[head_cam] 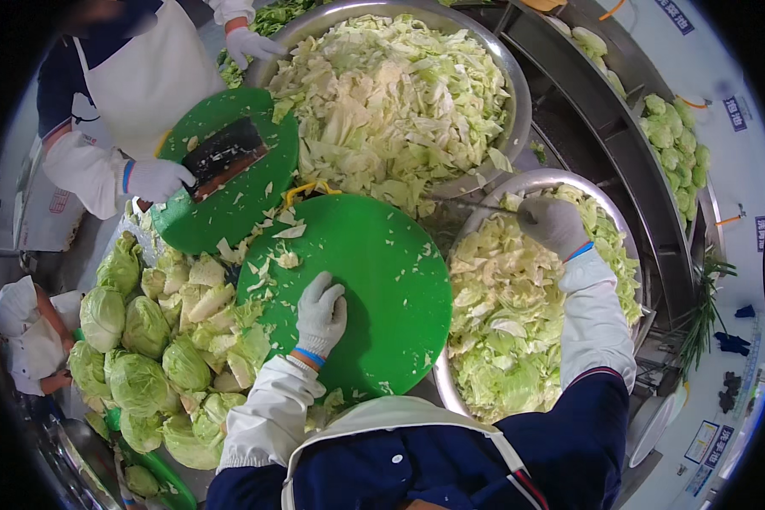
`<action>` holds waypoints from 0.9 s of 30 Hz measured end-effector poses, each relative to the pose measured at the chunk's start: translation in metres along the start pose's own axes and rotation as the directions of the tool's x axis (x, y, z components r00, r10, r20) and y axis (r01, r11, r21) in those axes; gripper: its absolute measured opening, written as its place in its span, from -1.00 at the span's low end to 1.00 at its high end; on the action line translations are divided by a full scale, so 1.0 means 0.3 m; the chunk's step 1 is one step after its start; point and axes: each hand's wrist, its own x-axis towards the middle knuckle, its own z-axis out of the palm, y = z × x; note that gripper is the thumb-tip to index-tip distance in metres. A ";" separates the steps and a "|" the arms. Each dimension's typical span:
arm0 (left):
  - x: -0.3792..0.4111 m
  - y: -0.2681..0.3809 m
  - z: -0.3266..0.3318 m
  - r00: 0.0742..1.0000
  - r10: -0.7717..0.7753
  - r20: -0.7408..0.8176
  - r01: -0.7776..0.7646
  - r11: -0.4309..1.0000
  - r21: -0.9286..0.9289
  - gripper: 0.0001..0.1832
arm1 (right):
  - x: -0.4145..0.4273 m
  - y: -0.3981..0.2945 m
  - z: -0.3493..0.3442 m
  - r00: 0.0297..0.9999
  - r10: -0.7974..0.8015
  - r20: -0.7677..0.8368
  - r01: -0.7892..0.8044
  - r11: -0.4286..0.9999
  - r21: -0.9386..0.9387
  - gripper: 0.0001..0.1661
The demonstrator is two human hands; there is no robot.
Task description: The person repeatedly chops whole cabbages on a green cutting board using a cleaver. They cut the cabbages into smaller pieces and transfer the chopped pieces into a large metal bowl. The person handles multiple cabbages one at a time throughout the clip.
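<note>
My left hand (322,315), in a pale knit glove, hovers over or rests on the round green cutting board (382,287), its fingers partly bent and holding nothing. Cabbage scraps lie on the board's left side. My gloved right hand (551,224) is closed above the right metal basin (612,204) of cut cabbage (503,319). From this fist a thin dark blade, seen edge-on, points left; it looks like a knife (462,203), its handle hidden. Whole cabbages (146,325) and cut cabbage chunks (207,296) are heaped left of the board.
Across from me a co-worker's gloved hand (159,180) holds a wide cleaver (226,156) over a second green board (197,226). Their other hand (252,46) is by a large metal basin (516,95) of cut cabbage. Another person (35,338) is at far left. Metal sinks (618,134) stand right.
</note>
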 end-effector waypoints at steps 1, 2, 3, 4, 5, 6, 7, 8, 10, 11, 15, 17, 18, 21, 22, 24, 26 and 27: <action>0.001 0.000 -0.001 1.000 0.007 0.001 -0.007 1.000 0.007 -0.75 | -0.020 -0.009 -0.002 0.999 -0.050 0.013 0.051 0.997 -0.055 -0.75; -0.011 -0.019 0.016 1.000 0.004 0.003 -0.004 1.000 -0.017 -0.75 | -0.029 -0.023 -0.003 0.998 -0.042 0.049 0.045 0.996 -0.076 -0.75; -0.012 -0.017 0.017 1.000 0.000 0.007 0.000 1.000 -0.012 -0.76 | -0.021 -0.048 -0.006 0.996 -0.034 0.078 0.041 0.995 -0.096 -0.74; -0.012 -0.016 0.013 1.000 -0.005 0.010 0.005 1.000 -0.003 -0.76 | -0.006 -0.074 -0.004 0.994 -0.029 0.106 0.041 0.993 -0.114 -0.73; -0.012 -0.015 0.012 1.000 -0.011 0.012 0.011 1.000 0.006 -0.76 | 0.008 -0.093 -0.002 0.994 -0.022 0.112 0.032 0.995 -0.092 -0.73; -0.008 -0.018 0.014 1.000 -0.008 0.010 0.009 1.000 -0.008 -0.78 | 0.027 -0.113 0.007 0.993 -0.017 0.117 0.025 0.997 -0.068 -0.73; -0.006 -0.019 0.013 1.000 0.000 0.007 0.000 1.000 -0.003 -0.79 | 0.049 -0.129 0.017 0.992 -0.013 0.123 0.019 0.999 -0.044 -0.72; -0.001 -0.018 0.013 1.000 0.007 0.004 -0.007 1.000 0.002 -0.79 | 0.079 -0.139 0.034 0.988 0.020 0.151 -0.011 0.998 -0.064 -0.72; -0.004 -0.011 0.013 1.000 -0.007 -0.002 0.007 1.000 0.024 -0.80 | 0.141 -0.137 0.068 0.998 0.027 0.060 -0.024 0.998 -0.052 -0.73; -0.005 -0.009 0.013 1.000 -0.002 0.001 0.002 1.000 0.014 -0.80 | 0.171 -0.131 0.071 0.999 0.036 0.015 -0.035 0.998 -0.047 -0.73; 0.003 -0.008 0.008 0.999 0.032 -0.030 -0.033 0.999 -0.026 -0.79 | 0.223 -0.129 0.028 0.977 0.184 0.109 -0.182 0.983 -0.034 -0.69; -0.008 -0.008 -0.009 0.999 0.015 -0.043 -0.017 0.999 -0.047 -0.76 | 0.148 -0.165 0.043 0.986 0.155 -0.066 -0.132 0.955 0.266 -0.59; -0.011 0.002 -0.012 1.000 0.008 -0.029 -0.010 0.998 -0.064 -0.75 | 0.103 -0.182 0.044 0.977 0.213 0.027 -0.200 0.857 0.475 -0.58; -0.007 -0.014 -0.004 0.999 0.035 0.007 -0.034 0.997 -0.068 -0.72 | -0.087 -0.334 0.059 0.978 0.180 0.109 -0.172 0.385 0.907 -0.60; -0.019 -0.026 0.003 1.000 0.016 0.006 -0.015 0.996 -0.083 -0.71 | -0.147 -0.443 0.011 0.992 0.114 0.053 -0.094 0.394 0.914 -0.58; -0.016 -0.033 -0.006 0.998 -0.058 0.039 0.062 0.989 -0.137 -0.68 | -0.245 -0.541 0.038 0.974 0.122 0.193 -0.222 0.308 0.925 -0.58; -0.013 0.061 -0.096 0.951 -0.270 0.153 0.304 0.910 -0.283 -0.57 | -0.343 -0.642 0.098 0.987 0.142 0.080 -0.147 0.562 0.814 -0.46; -0.055 0.081 -0.115 0.932 -0.337 0.135 0.361 0.898 -0.250 -0.50 | -0.371 -0.672 0.152 0.995 0.101 0.002 -0.074 0.714 0.697 -0.41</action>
